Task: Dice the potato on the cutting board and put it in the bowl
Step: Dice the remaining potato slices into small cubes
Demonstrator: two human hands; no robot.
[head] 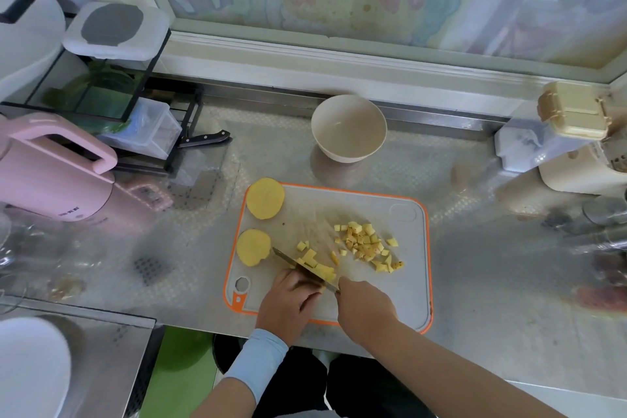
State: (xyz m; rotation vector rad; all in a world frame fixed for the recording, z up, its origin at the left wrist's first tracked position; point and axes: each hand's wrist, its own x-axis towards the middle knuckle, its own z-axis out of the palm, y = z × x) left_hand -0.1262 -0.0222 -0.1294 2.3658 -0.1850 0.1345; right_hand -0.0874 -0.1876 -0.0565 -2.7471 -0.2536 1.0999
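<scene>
A grey cutting board (400, 282) with an orange rim lies on the steel counter. Two yellow potato slices lie at its left side, the larger (265, 198) at the far corner and the smaller (253, 247) nearer to me. Several potato dice (364, 244) are heaped in the board's middle. My right hand (364, 307) is shut on a knife (288, 260) whose blade rests across potato strips (319, 270). My left hand (288, 300) presses on those strips beside the blade. A cream bowl (348, 129) stands beyond the board; it holds nothing.
A pink kettle (51, 173) stands at the left, with a black rack (112, 95) and a second knife (203, 139) behind it. Cream containers (573, 112) and jars sit at the right. The counter's front edge runs just below the board.
</scene>
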